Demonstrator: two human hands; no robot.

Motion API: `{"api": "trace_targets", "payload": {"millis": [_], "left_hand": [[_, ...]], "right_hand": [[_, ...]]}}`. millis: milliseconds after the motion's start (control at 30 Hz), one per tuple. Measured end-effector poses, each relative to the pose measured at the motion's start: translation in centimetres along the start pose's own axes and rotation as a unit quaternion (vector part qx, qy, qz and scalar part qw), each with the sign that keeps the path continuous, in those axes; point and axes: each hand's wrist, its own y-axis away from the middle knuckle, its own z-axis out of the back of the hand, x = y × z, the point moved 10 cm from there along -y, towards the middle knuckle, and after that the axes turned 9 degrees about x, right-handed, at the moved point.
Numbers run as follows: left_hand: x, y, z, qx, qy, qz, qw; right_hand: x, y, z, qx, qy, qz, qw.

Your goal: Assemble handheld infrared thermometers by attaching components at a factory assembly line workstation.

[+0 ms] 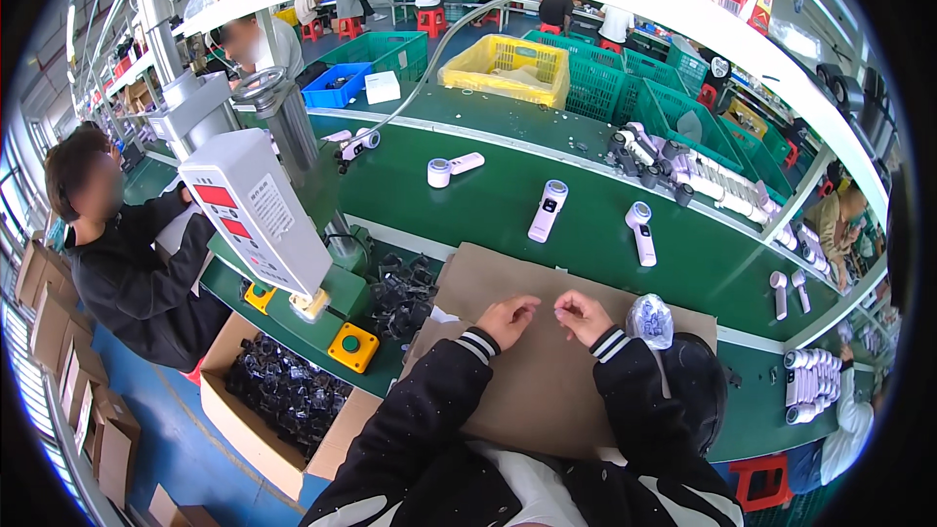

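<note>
My left hand [508, 320] and my right hand [583, 317] hover close together, a small gap apart, over a brown cardboard sheet [547, 400]. The fingers of both are curled inward; whatever is between the fingertips, if anything, is too small or hidden to see. Beside my right wrist stands a clear plastic bag [651, 322] with small pale parts inside. Beyond the cardboard, lilac handheld devices with round heads lie on the green work surface: one device [548, 211] straight ahead, another device [640, 233] to its right, and a third device [456, 169] farther left.
To my left stands a grey press machine [256, 210] with a yellow button box [352, 347]. Black plastic parts [400, 293] lie beside it, more fill a carton [264, 454] below. A rounded black object [695, 390] sits by my right forearm. A co-worker [127, 234] sits at left.
</note>
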Motion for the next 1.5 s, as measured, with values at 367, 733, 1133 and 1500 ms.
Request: {"api": "trace_targets", "payload": {"millis": [367,733,1133,1500], "left_hand": [[0.1,-0.7,-3.0,0.070,-0.159,0.064,0.983],[8.4,-16.8,10.8,0.077,-0.437,0.236,0.865],[14.9,-20.3,22.0,-0.106,-0.454,0.283,0.838],[-0.7,-8.6,8.4,0.214,-0.366,0.001,0.906]], "right_hand": [[-2.7,-3.1,-0.4,-0.017,-0.035,0.000,0.999],[-2.0,-3.6,-0.4,-0.025,-0.094,0.021,0.995],[-2.3,-4.0,-0.3,-0.028,-0.188,0.029,0.981],[-1.9,-3.4,2.7,-0.130,-0.181,0.076,0.972]]}}
